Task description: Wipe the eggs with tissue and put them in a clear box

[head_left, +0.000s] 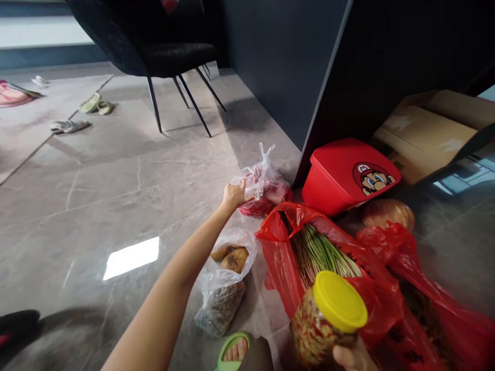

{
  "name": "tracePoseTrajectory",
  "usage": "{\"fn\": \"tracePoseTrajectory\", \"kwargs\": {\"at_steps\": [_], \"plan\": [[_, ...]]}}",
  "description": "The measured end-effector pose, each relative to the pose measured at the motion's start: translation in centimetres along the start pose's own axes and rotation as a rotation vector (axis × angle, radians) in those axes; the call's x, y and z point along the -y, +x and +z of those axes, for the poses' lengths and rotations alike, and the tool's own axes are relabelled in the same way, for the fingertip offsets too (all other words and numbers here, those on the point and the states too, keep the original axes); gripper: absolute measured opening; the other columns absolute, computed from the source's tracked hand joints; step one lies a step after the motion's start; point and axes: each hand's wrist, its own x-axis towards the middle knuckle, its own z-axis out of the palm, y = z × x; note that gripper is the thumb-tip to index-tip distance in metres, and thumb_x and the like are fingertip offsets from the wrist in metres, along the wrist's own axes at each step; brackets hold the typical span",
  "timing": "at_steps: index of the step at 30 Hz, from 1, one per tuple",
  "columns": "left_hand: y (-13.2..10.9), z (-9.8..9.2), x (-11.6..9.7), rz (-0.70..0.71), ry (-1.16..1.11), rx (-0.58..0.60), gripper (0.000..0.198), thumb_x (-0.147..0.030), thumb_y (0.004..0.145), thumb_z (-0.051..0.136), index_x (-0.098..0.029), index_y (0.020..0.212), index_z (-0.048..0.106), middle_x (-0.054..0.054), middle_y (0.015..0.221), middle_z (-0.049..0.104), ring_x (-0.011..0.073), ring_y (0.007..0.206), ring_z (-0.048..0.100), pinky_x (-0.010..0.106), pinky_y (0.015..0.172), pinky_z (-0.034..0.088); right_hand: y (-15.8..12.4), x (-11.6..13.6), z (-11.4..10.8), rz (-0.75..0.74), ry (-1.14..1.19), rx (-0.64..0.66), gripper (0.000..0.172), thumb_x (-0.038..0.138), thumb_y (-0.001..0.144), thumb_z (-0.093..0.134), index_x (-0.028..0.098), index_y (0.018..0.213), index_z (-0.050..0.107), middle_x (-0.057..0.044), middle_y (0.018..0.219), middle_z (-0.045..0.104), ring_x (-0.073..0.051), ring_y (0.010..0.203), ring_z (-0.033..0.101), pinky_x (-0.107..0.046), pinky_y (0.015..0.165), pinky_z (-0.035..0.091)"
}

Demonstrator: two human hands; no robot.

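My left hand [233,196] reaches out at the end of a stretched arm, thumb and a finger apart. It is at the near left side of a knotted clear plastic bag [266,178] with pinkish-red contents; whether it touches the bag I cannot tell. At the lower right, my right hand [353,356] grips a clear jar [315,330] with a yellow lid [340,301] and brown and red pieces inside. Behind the jar lies an open red plastic bag [276,257] of long green stalks [325,252].
A white bag [251,247] holds brownish-yellow produce, beside a clear bag [222,306] of dark contents. Further right are a red bin [328,178] with a cartoon face, a cardboard box [429,134] and another red bag [429,278]. A black chair [170,56] and slippers [91,103] stand farther off.
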Motion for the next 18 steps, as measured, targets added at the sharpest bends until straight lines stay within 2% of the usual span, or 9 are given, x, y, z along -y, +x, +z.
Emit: {"fn": "tracePoseTrajectory", "kwargs": {"at_steps": [2, 4, 6, 8, 12, 15, 18], "plan": [[-1.8, 0.7, 0.0, 0.006, -0.040, 0.023, 0.074, -0.054, 0.095, 0.038, 0.000, 0.143, 0.029, 0.030, 0.103, 0.067, 0.0386, 0.102, 0.065, 0.045, 0.090, 0.042, 0.8, -1.2, 1.5, -0.064, -0.100, 0.135, 0.064, 0.046, 0.049, 0.083, 0.028, 0.107, 0.064, -0.010, 0.099, 0.072, -0.035, 0.094, 0.068, -0.051, 0.089, 0.053], [-3.8, 1.3, -0.2, 0.048, -0.072, 0.055, 0.059, -0.048, 0.097, 0.037, -0.005, 0.138, 0.037, 0.027, 0.098, 0.069, 0.0370, 0.097, 0.067, 0.041, 0.084, 0.045, 1.9, -2.7, 3.2, -0.128, -0.201, 0.204, 0.057, 0.046, 0.054, 0.081, 0.026, 0.104, 0.063, -0.009, 0.089, 0.071, -0.032, 0.085, 0.069, -0.048, 0.081, 0.056], [-5.8, 1.9, -0.6, 0.106, -0.092, 0.091, 0.044, -0.041, 0.098, 0.039, -0.012, 0.130, 0.047, 0.022, 0.094, 0.071, 0.0328, 0.092, 0.069, 0.037, 0.080, 0.047, 3.2, -4.5, 4.8, -0.171, -0.250, 0.174, 0.065, 0.049, 0.055, 0.081, 0.026, 0.111, 0.059, -0.008, 0.088, 0.068, -0.031, 0.086, 0.068, -0.047, 0.078, 0.057], [-7.8, 2.4, -1.2, 0.172, -0.120, 0.121, 0.031, -0.035, 0.097, 0.043, -0.018, 0.121, 0.053, 0.016, 0.090, 0.072, 0.0283, 0.087, 0.070, 0.033, 0.076, 0.048, 4.6, -6.2, 5.8, -0.211, -0.288, 0.130, 0.075, 0.051, 0.056, 0.080, 0.026, 0.121, 0.052, -0.009, 0.095, 0.066, -0.031, 0.092, 0.067, -0.047, 0.081, 0.056], [-11.3, 2.9, -3.2, 0.275, -0.183, 0.157, 0.022, -0.024, 0.093, 0.051, -0.022, 0.112, 0.060, 0.007, 0.082, 0.071, 0.0227, 0.083, 0.070, 0.029, 0.074, 0.048, 7.2, -8.3, 6.6, -0.317, -0.387, 0.102, 0.086, 0.046, 0.054, 0.080, 0.025, 0.129, 0.043, -0.009, 0.106, 0.062, -0.030, 0.100, 0.064, -0.047, 0.090, 0.052], [-12.9, 2.8, -5.0, 0.317, -0.226, 0.166, 0.024, -0.018, 0.092, 0.048, -0.021, 0.111, 0.062, 0.008, 0.085, 0.071, 0.0227, 0.085, 0.068, 0.029, 0.075, 0.049, 8.6, -8.9, 6.9, -0.366, -0.479, 0.066, 0.091, 0.038, 0.048, 0.083, 0.026, 0.128, 0.043, -0.009, 0.112, 0.060, -0.031, 0.105, 0.062, -0.046, 0.097, 0.049], [-13.8, 2.8, -6.1, 0.323, -0.260, 0.164, 0.026, -0.016, 0.092, 0.045, -0.017, 0.113, 0.061, 0.014, 0.096, 0.070, 0.0251, 0.092, 0.067, 0.033, 0.079, 0.049, 9.5, -9.6, 7.1, -0.379, -0.518, 0.060, 0.091, 0.032, 0.044, 0.085, 0.030, 0.125, 0.044, -0.008, 0.119, 0.059, -0.032, 0.109, 0.061, -0.046, 0.096, 0.050]]}}
